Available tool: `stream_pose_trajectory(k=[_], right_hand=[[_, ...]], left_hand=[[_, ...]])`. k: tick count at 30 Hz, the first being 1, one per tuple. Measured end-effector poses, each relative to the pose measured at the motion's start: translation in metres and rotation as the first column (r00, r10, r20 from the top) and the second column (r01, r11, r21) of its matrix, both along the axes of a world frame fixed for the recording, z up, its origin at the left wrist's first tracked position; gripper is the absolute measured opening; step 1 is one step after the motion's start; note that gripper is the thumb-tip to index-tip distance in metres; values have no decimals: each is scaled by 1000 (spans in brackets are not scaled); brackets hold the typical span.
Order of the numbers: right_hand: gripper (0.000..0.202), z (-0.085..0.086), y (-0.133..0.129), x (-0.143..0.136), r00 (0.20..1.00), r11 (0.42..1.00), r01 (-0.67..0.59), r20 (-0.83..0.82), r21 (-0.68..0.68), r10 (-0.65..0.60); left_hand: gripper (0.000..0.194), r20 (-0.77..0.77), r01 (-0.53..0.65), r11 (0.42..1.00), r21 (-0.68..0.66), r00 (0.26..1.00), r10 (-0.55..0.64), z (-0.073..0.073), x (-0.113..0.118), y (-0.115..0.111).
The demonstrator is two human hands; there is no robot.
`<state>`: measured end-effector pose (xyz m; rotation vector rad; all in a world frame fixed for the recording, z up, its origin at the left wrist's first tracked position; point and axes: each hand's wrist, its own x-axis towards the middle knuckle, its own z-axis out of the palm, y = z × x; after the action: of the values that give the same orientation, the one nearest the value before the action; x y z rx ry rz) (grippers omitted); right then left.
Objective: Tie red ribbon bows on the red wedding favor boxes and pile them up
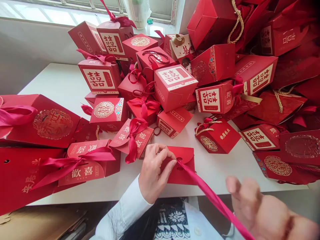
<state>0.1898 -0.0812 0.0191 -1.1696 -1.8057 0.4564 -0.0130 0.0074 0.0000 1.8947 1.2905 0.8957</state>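
A small red gift box [187, 176] lies on the white table's near edge, its rounded flap toward the top. My left hand [155, 171] rests over its left side, thumb and forefinger pinched at the flap. From that pinch a pink-red ribbon [212, 197] stretches down and right, out of the bottom of the view. My right hand [262, 206] is raised at the lower right, beside the ribbon. Motion smears its fingers, and whether they grip the ribbon does not show. The left part of the box is hidden behind my left hand.
Finished-looking red gift boxes [176, 78] crowd the back of the white table [46, 86], heaped high at the right. Larger red boxes [27, 123] lie at the left. A box with a ribbon bow [133, 138] sits close behind my left hand. Cardboard [37, 223] is below the table.
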Motion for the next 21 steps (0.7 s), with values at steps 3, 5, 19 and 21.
stream_pose_trajectory(k=[3, 5, 19, 21], right_hand=[[12, 9, 16, 6, 945, 978, -208, -261, -12, 198], [13, 11, 28, 8, 926, 976, -191, -347, -100, 146], [10, -8, 56, -8, 998, 957, 62, 48, -283, -50], [4, -11, 55, -6, 981, 923, 160, -49, -349, -189]], left_hand=[[13, -14, 4, 999, 38, 1000, -3, 3, -2, 0], [13, -27, 17, 996, 92, 1000, -14, 5, -5, -1], [17, -100, 150, 979, 138, 985, -137, 8, -11, -1], [23, -36, 153, 976, 156, 988, -149, 8, -16, -1]])
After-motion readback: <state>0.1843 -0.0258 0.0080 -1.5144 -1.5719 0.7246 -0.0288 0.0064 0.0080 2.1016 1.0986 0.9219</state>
